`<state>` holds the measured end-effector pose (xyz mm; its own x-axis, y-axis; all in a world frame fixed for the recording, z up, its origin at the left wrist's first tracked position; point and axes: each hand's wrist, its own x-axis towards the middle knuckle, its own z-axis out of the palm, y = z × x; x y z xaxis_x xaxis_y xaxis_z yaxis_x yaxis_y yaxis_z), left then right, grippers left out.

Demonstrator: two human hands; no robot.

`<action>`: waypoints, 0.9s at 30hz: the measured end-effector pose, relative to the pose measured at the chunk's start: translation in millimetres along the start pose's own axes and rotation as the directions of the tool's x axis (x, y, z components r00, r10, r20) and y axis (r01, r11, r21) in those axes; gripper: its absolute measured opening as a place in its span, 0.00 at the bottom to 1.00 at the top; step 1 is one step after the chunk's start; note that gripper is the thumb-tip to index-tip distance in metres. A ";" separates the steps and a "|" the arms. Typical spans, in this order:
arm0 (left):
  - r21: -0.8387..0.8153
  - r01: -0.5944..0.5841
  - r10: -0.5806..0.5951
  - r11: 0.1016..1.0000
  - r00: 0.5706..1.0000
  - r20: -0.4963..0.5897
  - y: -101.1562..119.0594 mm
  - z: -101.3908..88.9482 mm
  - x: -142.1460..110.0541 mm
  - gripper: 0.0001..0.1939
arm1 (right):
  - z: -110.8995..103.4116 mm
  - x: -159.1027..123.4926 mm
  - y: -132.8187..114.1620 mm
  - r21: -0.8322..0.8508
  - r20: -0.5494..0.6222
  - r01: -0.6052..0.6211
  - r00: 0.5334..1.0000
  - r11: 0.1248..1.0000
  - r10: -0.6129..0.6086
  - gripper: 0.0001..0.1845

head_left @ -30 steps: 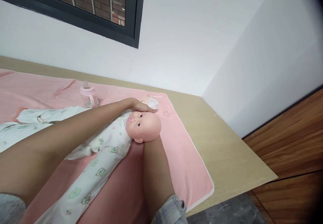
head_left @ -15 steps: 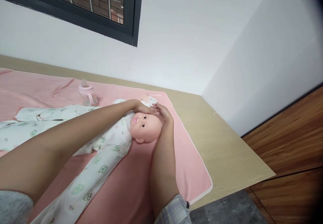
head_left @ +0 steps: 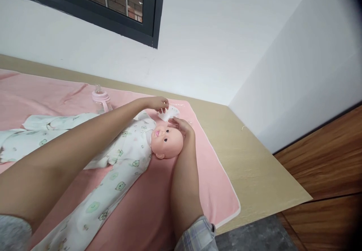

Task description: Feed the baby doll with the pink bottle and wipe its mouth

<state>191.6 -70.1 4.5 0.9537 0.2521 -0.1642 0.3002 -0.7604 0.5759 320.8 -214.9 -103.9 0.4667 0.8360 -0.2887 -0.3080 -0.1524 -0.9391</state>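
Observation:
A baby doll [head_left: 165, 142] in a white printed sleepsuit [head_left: 118, 164] lies on its back on a pink blanket [head_left: 209, 179], head to the right. My left hand [head_left: 158, 103] reaches over the doll and pinches a small white cloth [head_left: 169, 112] just above the doll's head. My right hand [head_left: 182, 127] rests against the top of the doll's head, fingers curved round it.
A pink baby bottle [head_left: 100, 99] stands on the blanket behind the doll. The blanket covers a beige tabletop [head_left: 254, 168] set in a white-walled corner. A dark-framed window [head_left: 127, 21] is above. A wooden panel [head_left: 325, 160] is on the right.
My left hand has lifted off the doll's face and picked up the white cloth. My right hand came up from beneath the head to its top.

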 end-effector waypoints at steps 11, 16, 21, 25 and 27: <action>0.157 0.168 -0.117 0.973 0.949 -0.294 -10.9 -3.0 -53.7 0.23 | 10.0 -7.0 6.8 0.126 0.063 0.026 0.997 0.992 -0.034 0.10; 0.139 0.131 -0.077 0.982 0.936 -0.344 -11.4 4.0 -64.3 0.31 | 4.8 -19.2 -5.3 0.132 0.286 0.145 0.942 0.981 -0.177 0.18; -0.009 -0.026 0.021 1.000 0.941 -0.337 -10.2 6.7 -68.3 0.37 | 1.3 -30.8 -26.3 0.040 0.407 0.262 0.877 0.964 -0.255 0.21; -0.030 -0.076 0.066 0.997 0.969 -0.240 -7.0 4.8 -71.8 0.34 | 3.3 -38.3 -37.3 -0.015 0.489 0.332 0.825 0.943 -0.283 0.19; 0.011 -0.085 0.085 0.996 0.972 -0.218 -7.4 4.6 -73.1 0.31 | 5.2 -40.2 -41.3 -0.046 0.515 0.343 0.813 0.938 -0.272 0.19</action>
<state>119.8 -85.7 8.5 0.9484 0.3106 0.0639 0.2184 -0.7857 0.5788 310.5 -239.5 -52.6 0.0364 0.9925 0.1163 -0.0907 0.1192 -0.9887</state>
